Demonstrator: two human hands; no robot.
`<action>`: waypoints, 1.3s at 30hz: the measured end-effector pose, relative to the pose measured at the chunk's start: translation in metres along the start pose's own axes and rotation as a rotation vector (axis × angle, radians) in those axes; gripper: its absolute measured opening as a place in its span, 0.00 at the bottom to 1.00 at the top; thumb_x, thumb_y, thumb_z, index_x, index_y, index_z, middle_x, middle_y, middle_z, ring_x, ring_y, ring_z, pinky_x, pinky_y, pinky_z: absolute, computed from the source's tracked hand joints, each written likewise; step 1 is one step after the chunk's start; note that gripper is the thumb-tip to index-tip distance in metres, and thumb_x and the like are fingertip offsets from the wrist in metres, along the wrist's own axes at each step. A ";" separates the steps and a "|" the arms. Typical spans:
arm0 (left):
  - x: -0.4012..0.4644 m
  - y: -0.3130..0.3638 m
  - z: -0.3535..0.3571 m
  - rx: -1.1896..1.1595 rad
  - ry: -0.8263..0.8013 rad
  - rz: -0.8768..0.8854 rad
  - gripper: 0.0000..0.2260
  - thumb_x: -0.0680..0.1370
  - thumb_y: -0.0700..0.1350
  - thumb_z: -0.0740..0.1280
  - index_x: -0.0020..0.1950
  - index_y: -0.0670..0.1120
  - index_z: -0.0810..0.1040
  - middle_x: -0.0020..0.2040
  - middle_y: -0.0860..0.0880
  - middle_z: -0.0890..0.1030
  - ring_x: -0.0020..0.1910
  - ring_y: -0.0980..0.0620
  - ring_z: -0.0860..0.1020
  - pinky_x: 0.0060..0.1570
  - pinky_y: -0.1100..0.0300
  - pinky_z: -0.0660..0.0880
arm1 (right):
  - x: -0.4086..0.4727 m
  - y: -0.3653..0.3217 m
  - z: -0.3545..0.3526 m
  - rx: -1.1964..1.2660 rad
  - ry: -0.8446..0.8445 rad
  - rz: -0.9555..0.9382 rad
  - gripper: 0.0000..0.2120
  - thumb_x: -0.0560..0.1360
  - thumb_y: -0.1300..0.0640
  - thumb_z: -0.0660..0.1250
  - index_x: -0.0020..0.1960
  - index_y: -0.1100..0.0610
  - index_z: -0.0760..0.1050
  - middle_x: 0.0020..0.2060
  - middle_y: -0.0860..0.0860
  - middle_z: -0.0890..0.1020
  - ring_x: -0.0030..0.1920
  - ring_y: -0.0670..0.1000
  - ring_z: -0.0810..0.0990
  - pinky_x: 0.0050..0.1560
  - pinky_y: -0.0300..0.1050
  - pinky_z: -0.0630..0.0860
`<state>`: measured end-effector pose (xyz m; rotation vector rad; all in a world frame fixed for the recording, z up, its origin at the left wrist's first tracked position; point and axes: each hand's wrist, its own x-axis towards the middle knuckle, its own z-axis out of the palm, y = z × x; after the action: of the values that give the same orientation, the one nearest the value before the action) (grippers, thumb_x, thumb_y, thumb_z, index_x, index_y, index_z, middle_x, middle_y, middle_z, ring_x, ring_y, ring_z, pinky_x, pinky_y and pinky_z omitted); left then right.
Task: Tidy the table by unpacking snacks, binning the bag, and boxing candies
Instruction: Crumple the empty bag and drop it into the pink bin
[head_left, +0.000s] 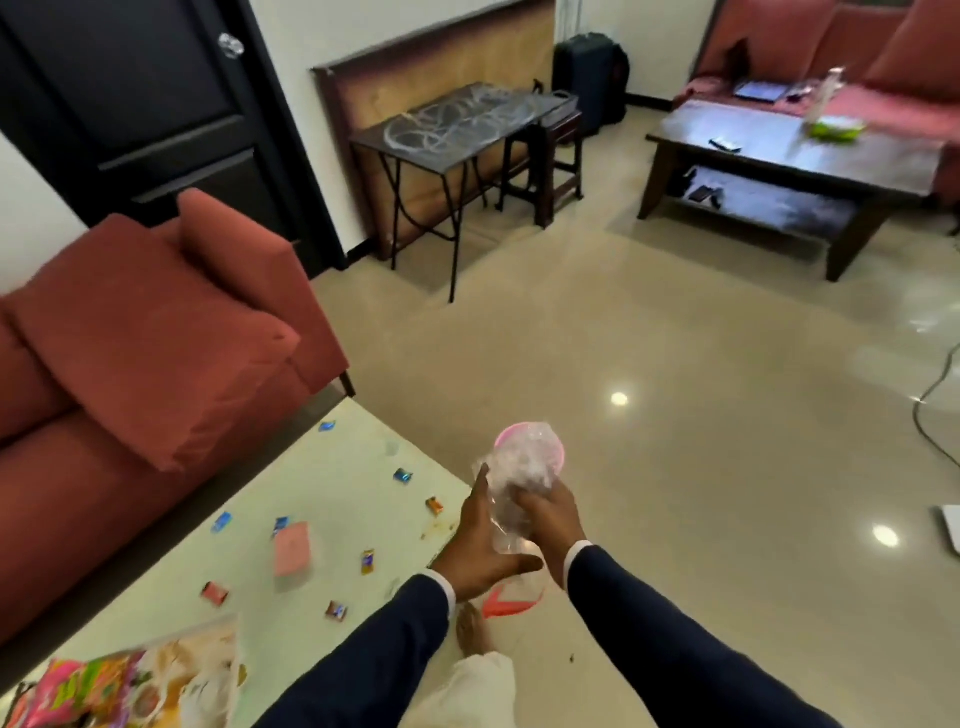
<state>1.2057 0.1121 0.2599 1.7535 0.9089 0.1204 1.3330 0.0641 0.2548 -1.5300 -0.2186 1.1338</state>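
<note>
- We are at the binning step: our right hand (550, 512) grips the crumpled clear plastic bag (519, 475) above the round pink bin (553, 441) on the floor.
- Our left hand (480, 543) touches the bag, fingers straight.
- Next, we think, we push it in.
- Small wrapped candies (402, 475) wait on the pale bench (343, 478).

Both arms reach out in front. The left hand (480, 543) is spread open, and the right hand (551, 525) has curled fingers.
</note>
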 end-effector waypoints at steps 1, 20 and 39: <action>0.013 0.001 0.002 0.010 0.054 0.023 0.58 0.68 0.48 0.81 0.78 0.67 0.37 0.80 0.57 0.55 0.77 0.53 0.61 0.72 0.54 0.68 | 0.005 -0.005 -0.004 0.115 -0.060 0.072 0.21 0.75 0.61 0.71 0.67 0.56 0.75 0.55 0.57 0.86 0.53 0.59 0.85 0.52 0.57 0.84; 0.228 -0.004 -0.091 0.413 0.092 0.144 0.23 0.59 0.62 0.76 0.50 0.56 0.77 0.43 0.58 0.79 0.40 0.53 0.80 0.35 0.64 0.72 | 0.195 -0.102 -0.024 -0.791 -0.191 0.044 0.18 0.81 0.52 0.67 0.68 0.58 0.74 0.60 0.56 0.76 0.56 0.55 0.79 0.59 0.50 0.77; 0.424 -0.058 0.000 -1.084 0.216 -0.700 0.20 0.78 0.38 0.69 0.70 0.46 0.75 0.57 0.42 0.85 0.53 0.42 0.85 0.46 0.45 0.83 | 0.443 -0.054 -0.072 -0.549 -0.474 0.128 0.30 0.73 0.50 0.76 0.71 0.38 0.70 0.71 0.47 0.72 0.66 0.51 0.77 0.61 0.50 0.80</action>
<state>1.4730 0.3821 0.0640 0.3894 1.2392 0.2792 1.6376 0.3345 0.0585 -1.7375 -0.8173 1.6214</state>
